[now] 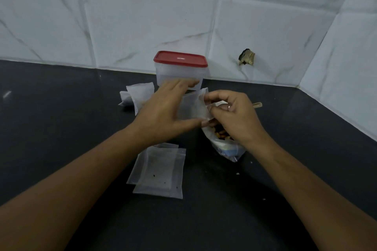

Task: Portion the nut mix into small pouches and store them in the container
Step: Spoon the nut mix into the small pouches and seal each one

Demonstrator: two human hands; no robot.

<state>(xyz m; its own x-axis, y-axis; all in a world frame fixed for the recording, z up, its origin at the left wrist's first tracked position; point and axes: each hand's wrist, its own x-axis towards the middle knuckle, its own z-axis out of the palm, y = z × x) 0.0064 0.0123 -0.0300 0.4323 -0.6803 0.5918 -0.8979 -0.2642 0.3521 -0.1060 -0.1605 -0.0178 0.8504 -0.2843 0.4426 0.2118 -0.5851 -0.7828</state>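
Just above the bag of nut mix [223, 140] on the table [61, 120], the left hand [163, 112] holds a small pouch [192, 107] between thumb and fingers [180, 85] while the right hand [236, 118] pinches its edge, apparently opening it; next, the mouth must be spread for filling.

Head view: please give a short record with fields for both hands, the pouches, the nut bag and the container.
left hand: holds small pouch
right hand: pinches the pouch's edge
nut mix bag: open, under the right hand
container: red lid on
filled pouches: left of container
empty pouches: stacked flat, near side
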